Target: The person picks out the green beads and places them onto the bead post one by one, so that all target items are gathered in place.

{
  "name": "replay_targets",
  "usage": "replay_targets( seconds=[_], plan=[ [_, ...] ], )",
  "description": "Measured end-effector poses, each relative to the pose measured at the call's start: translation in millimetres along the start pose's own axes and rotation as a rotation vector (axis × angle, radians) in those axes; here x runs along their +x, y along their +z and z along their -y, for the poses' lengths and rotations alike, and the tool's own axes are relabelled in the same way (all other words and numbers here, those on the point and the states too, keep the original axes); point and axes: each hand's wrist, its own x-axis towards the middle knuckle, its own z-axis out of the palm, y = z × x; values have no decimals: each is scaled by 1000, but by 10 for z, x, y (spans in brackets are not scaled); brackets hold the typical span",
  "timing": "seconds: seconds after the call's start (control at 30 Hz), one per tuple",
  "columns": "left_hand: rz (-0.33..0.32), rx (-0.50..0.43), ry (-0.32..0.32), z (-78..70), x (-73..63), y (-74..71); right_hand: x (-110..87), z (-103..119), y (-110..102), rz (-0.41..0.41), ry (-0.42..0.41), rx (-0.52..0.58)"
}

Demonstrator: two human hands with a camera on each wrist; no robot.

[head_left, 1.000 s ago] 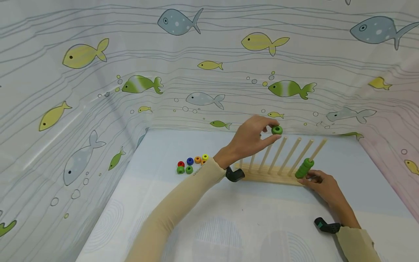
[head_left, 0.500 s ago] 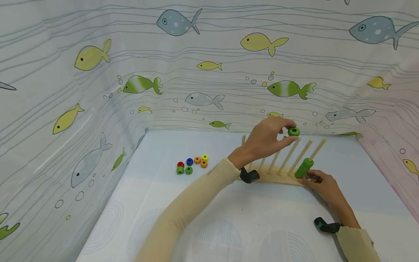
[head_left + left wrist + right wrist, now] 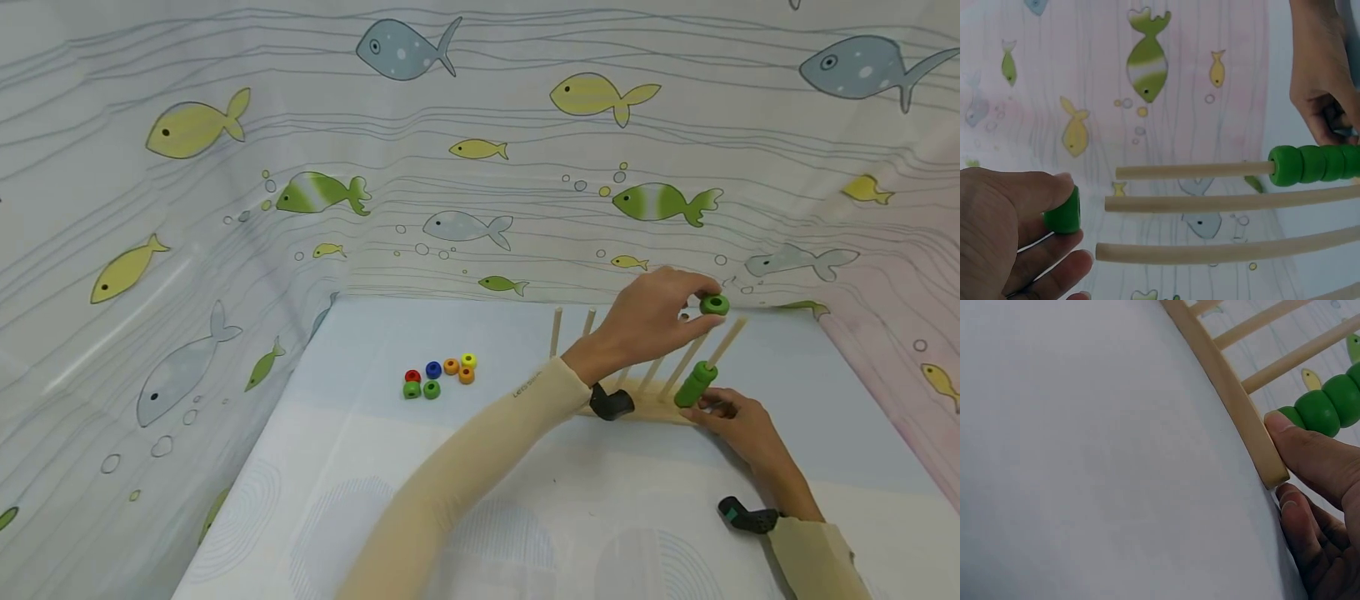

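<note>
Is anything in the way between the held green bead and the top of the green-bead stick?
Nothing visible is. The left hand holds the green bead clear of the tip of the end stick, with an open gap between them. The right hand is low, at the base.

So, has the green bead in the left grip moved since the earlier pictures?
Yes. In the head view, the green bead in the left grip has moved right, closer to the tip of the rightmost peg, which stays in place.
</note>
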Motion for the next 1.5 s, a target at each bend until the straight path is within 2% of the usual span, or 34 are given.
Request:
replay_targets(
  seconds=[0.23, 0.63, 0.8, 0.97, 1.23, 1.5],
  plan=[
    [31, 19, -1, -76, 101, 123, 9, 3, -5, 10, 4, -4],
    [80, 67, -43, -135, 176, 254, 8, -4, -8, 5, 1, 3],
    [86, 83, -60, -155, 205, 269, 14, -15, -2, 3, 2, -6],
    [128, 104, -75, -185, 247, 277, 19, -22, 10, -3, 9, -20],
    [191, 168, -66, -233, 306, 277, -1, -15, 16, -19, -5, -32],
    [181, 186, -55, -238, 275, 232, -4, 3, -3, -17, -7, -23]
  ],
)
